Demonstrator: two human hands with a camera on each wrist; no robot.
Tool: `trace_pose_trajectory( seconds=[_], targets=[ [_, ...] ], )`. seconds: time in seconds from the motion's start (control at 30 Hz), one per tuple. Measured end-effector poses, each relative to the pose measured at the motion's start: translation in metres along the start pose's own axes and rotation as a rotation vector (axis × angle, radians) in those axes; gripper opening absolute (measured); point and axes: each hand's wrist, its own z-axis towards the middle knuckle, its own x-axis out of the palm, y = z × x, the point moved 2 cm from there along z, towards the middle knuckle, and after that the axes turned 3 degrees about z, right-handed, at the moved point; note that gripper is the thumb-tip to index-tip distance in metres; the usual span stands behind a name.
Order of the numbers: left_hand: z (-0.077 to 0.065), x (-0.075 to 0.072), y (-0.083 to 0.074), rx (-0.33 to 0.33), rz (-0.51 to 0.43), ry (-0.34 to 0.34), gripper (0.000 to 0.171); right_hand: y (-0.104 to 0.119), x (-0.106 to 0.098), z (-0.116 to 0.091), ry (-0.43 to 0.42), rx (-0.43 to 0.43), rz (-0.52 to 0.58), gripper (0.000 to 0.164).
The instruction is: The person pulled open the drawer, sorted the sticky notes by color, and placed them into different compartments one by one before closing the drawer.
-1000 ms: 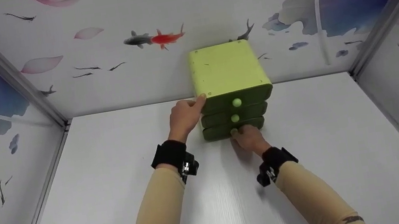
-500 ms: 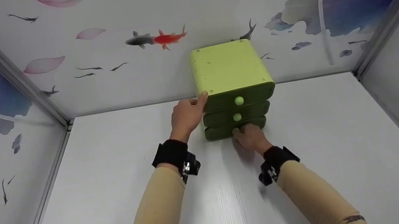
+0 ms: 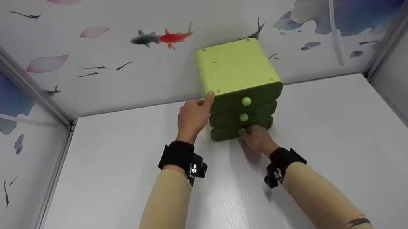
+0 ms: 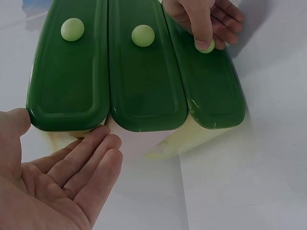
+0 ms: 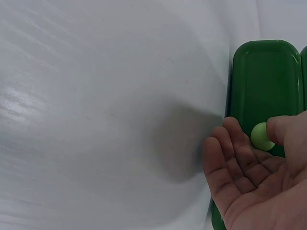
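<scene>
A small green cabinet [image 3: 235, 66] with several drawer fronts, one above another, stands against the back wall. Round pale-green knobs sit on the dark green fronts. At its upper left front corner is my left hand [image 3: 193, 116]; the thumb lies by the corner and the fairly straight fingers [image 4: 96, 165] touch the side. Lower down, my right hand [image 3: 258, 138] pinches the knob [image 5: 262, 136] of the bottom drawer [image 5: 268, 79], thumb against it, other fingers extended below. The top drawer [image 4: 72, 72] and middle drawer [image 4: 146, 79] appear pushed in. Part of the bottom front is hidden by my right hand.
The cabinet rests on a white table [image 3: 121, 209] near its back edge. Printed panels with fish and petals form the back wall [image 3: 122, 86] and both sides, joined by grey metal corner posts [image 3: 12, 67].
The whole view has shifted slightly, so the cabinet appears a little further right. Both hands keep their places on it, and no drawer has visibly moved.
</scene>
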Motion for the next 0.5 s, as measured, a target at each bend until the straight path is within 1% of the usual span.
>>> trace_pose_trajectory(
  seconds=[0.13, 0.3, 0.5],
  targets=[
    [-0.001, 0.001, 0.0, -0.002, 0.0, 0.009, 0.059, -0.004, 0.001, 0.0, 0.001, 0.026, 0.01, 0.045],
    [0.001, 0.001, 0.002, 0.0, -0.023, 0.009, 0.057, -0.006, 0.001, 0.002, 0.001, 0.029, 0.008, 0.046],
    [0.004, 0.001, 0.013, 0.013, -0.041, -0.002, 0.053, -0.009, -0.004, 0.001, 0.033, 0.03, 0.016, 0.048]
  ],
)
